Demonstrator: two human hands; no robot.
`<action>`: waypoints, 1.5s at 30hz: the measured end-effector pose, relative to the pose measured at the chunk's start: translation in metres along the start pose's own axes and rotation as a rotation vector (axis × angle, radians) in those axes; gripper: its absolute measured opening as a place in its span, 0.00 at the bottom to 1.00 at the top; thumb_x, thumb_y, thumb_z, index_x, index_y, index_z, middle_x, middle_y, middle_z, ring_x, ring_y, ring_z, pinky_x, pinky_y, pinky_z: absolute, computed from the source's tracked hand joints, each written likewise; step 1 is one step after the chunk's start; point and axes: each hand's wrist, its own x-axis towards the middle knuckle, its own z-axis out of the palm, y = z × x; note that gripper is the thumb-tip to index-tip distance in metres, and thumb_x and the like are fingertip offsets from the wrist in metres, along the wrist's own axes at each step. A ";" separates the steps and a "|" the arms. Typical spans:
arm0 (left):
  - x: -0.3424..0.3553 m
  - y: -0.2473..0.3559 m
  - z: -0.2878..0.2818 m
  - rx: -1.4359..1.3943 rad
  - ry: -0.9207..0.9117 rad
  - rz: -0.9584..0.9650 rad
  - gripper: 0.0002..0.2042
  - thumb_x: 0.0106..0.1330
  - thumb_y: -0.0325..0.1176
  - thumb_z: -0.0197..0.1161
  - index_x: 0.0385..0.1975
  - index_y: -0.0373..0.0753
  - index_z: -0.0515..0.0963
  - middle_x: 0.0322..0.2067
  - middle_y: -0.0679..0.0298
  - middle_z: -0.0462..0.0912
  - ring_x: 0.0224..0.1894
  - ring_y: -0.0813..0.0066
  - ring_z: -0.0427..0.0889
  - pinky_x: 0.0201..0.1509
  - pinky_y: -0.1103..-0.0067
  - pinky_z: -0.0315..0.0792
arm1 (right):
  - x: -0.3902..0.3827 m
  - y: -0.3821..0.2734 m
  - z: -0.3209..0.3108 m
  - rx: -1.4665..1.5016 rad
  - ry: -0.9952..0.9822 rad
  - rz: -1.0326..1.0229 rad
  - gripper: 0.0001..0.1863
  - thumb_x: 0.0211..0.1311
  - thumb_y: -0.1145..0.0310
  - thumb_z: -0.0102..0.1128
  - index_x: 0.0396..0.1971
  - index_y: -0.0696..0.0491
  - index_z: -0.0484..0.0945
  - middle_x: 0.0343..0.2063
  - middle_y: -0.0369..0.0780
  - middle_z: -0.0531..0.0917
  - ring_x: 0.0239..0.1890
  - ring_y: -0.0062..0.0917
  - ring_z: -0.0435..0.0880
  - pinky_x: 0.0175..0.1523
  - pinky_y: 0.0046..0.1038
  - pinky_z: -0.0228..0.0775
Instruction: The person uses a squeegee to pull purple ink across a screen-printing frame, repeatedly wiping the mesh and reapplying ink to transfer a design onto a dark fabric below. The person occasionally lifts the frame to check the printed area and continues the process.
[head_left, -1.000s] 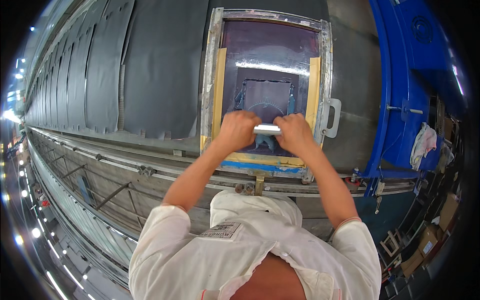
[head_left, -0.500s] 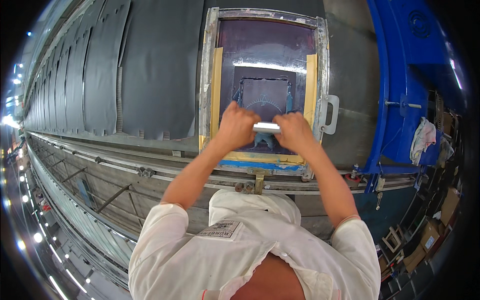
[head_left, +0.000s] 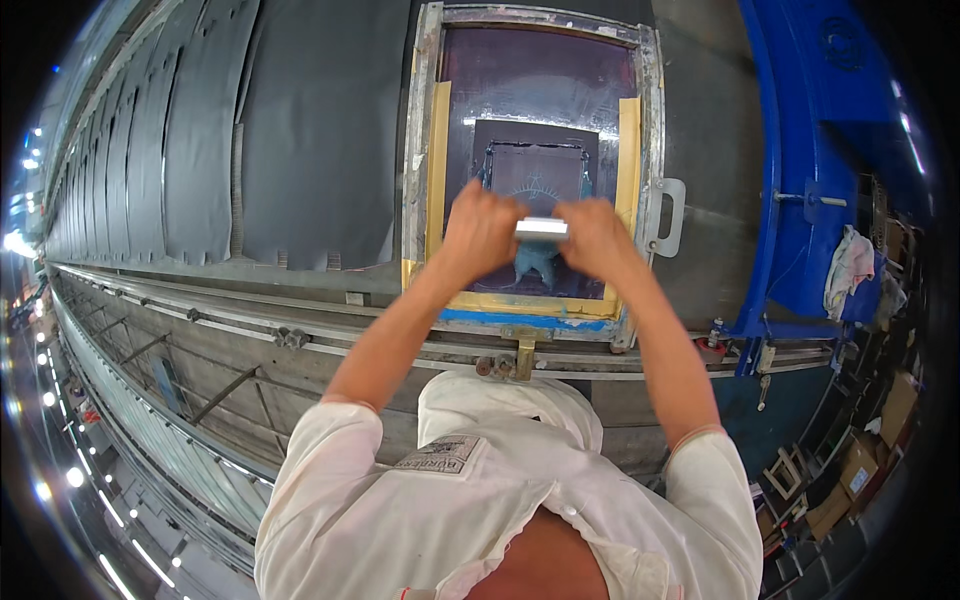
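A printing squeegee (head_left: 541, 229) with a pale metallic handle is gripped at both ends. My left hand (head_left: 482, 232) wraps its left end and my right hand (head_left: 597, 238) its right end, fingers closed. Beneath it lies a screen printing frame (head_left: 650, 120) with a dark purple mesh (head_left: 540, 80) and yellow tape along the inner sides. On the mesh, blue-green ink traces a fine spiked arc (head_left: 536, 188) beyond the squeegee and a solid patch (head_left: 535, 268) on the near side. The squeegee's blade edge is mostly hidden by my hands.
Several dark sheets (head_left: 315, 130) lie in a row along the table to the left. A grey loop handle (head_left: 671, 217) sticks out from the frame's right side. Farther right stands blue machinery (head_left: 800, 130) with a cloth (head_left: 849, 272) hanging on it. Metal rails (head_left: 400, 342) run along the near edge.
Both hands have pushed the squeegee a little farther from me over the mesh. More of the blue-green patch shows on its near side. The whole view has shifted slightly.
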 end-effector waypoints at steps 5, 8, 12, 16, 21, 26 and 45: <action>-0.032 0.015 0.001 -0.060 0.043 -0.006 0.16 0.41 0.25 0.73 0.34 0.44 0.85 0.39 0.68 0.86 0.37 0.65 0.80 0.46 0.68 0.67 | -0.026 -0.002 -0.020 0.396 0.069 0.040 0.30 0.54 0.51 0.77 0.52 0.55 0.83 0.46 0.49 0.85 0.52 0.43 0.82 0.58 0.42 0.73; -0.038 0.021 -0.010 -0.081 0.121 0.010 0.19 0.39 0.24 0.73 0.36 0.44 0.84 0.41 0.69 0.85 0.39 0.66 0.79 0.47 0.69 0.67 | -0.028 0.064 -0.023 0.080 0.703 0.382 0.25 0.62 0.51 0.70 0.50 0.55 0.83 0.46 0.49 0.86 0.51 0.44 0.82 0.58 0.41 0.72; -0.070 0.049 -0.010 -0.091 0.101 0.034 0.21 0.36 0.23 0.73 0.37 0.44 0.84 0.40 0.70 0.85 0.39 0.67 0.78 0.47 0.69 0.67 | -0.030 0.126 -0.006 0.231 0.704 0.824 0.21 0.66 0.54 0.65 0.48 0.57 0.83 0.44 0.50 0.87 0.47 0.45 0.84 0.55 0.40 0.73; -0.099 0.062 0.013 -0.052 0.076 0.019 0.22 0.35 0.24 0.71 0.37 0.44 0.84 0.41 0.70 0.85 0.39 0.67 0.78 0.47 0.68 0.66 | -0.025 0.111 -0.010 0.419 0.720 0.832 0.21 0.66 0.54 0.65 0.45 0.57 0.83 0.39 0.50 0.88 0.42 0.45 0.86 0.51 0.40 0.74; -0.031 0.034 0.001 0.027 0.159 0.000 0.20 0.38 0.22 0.70 0.36 0.45 0.85 0.38 0.69 0.87 0.38 0.66 0.80 0.45 0.68 0.66 | -0.034 0.117 -0.007 0.400 0.803 0.792 0.20 0.66 0.53 0.66 0.43 0.56 0.84 0.35 0.50 0.87 0.38 0.42 0.86 0.47 0.38 0.74; 0.026 0.005 -0.008 0.052 0.228 -0.005 0.19 0.41 0.21 0.70 0.37 0.45 0.86 0.38 0.68 0.87 0.39 0.64 0.81 0.46 0.67 0.66 | -0.031 0.108 -0.013 0.464 0.821 0.767 0.18 0.66 0.54 0.66 0.41 0.56 0.84 0.33 0.48 0.86 0.34 0.38 0.84 0.44 0.36 0.74; -0.258 -0.157 -0.105 0.056 0.211 -0.189 0.18 0.43 0.26 0.73 0.37 0.44 0.86 0.36 0.68 0.87 0.40 0.66 0.83 0.48 0.68 0.69 | 0.145 -0.123 0.105 0.689 0.842 0.491 0.14 0.69 0.59 0.63 0.37 0.56 0.81 0.26 0.39 0.81 0.30 0.25 0.79 0.40 0.32 0.71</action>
